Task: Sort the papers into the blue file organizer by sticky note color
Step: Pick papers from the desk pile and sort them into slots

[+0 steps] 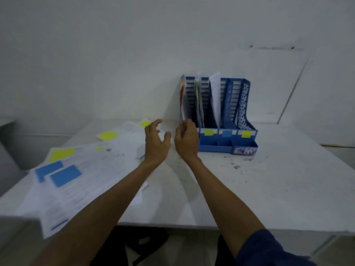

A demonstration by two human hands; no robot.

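Note:
The blue file organizer (244, 144) stands at the back of the white table (278, 189), against the wall. Its front carries a green note (209, 132), a blue note (226, 133) and a yellow note (246, 134). Papers stand upright in three of its slots. My right hand (187, 140) is at the organizer's left front corner, its curled fingers pinching the lower edge of the paper with the orange note (182, 100) in the leftmost slot. My left hand (156, 140) hovers beside it, fingers spread and holding nothing. Loose papers (92, 169) with yellow and blue notes lie spread at the left.
A small white pad (140, 151) lies by my left wrist. Dark specks dot the table in front of the organizer. The papers at the left overhang the table's near edge. A dark chair or bag shows under the table.

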